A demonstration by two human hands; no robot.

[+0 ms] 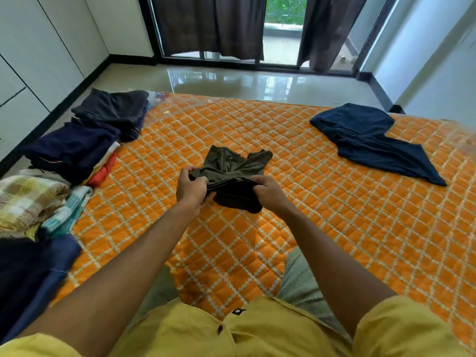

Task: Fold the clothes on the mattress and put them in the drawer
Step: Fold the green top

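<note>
Gripping a small olive-green garment at both ends, the person held it just above the middle of the orange quilted mattress. The left hand had its fingers and thumb curled round the garment's left edge, and the right hand pinched the bunched fabric at the right; part of the cloth stood up beyond the hands and part hung down between them. A navy garment lay spread and unfolded on the far right of the mattress, well apart from the hands. Along the left edge sat a dark folded stack, then a navy pile over white and red-orange pieces, then a yellow checked cloth beside a teal striped one, and a blue fabric nearest the camera. White cabinet doors lined the wall at left, and dark curtains hung over a glass door at the far end
</note>
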